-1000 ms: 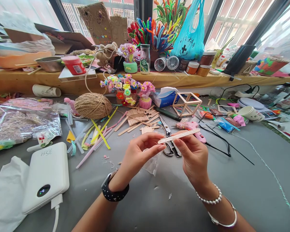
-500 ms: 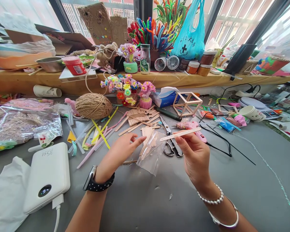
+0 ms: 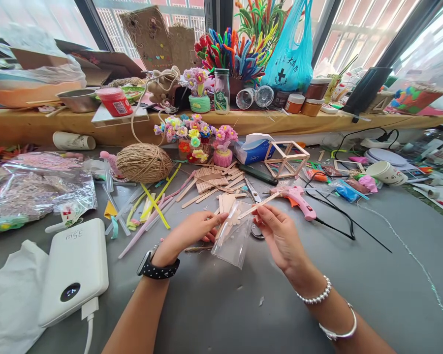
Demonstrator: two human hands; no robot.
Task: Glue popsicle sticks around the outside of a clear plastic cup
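Note:
My right hand [image 3: 280, 236] pinches a flat wooden craft stick [image 3: 260, 205] between thumb and fingers, its far end pointing up and right. Below the stick's left end lies a clear plastic bag [image 3: 232, 248] with small wooden pieces inside. My left hand [image 3: 195, 228] is closed at the bag's left edge, thumb on top and fingers tucked underneath. Loose craft sticks [image 3: 226, 201] lie just behind the bag. The scissors [image 3: 256, 196] are partly covered by my right hand and the stick. A pink glue gun [image 3: 299, 199] rests to the right.
A ball of twine [image 3: 143, 163], a bundle of craft sticks [image 3: 211, 179] and a wooden stick frame [image 3: 287, 160] sit farther back. At left lies a white power bank [image 3: 77, 265] with its cable. The glue gun's black cord [image 3: 334, 228] loops across the right side.
My right hand has moved left and down with the craft stick, toward the bag, uncovering the glue gun. My left hand has shifted right and closed at the bag's edge.

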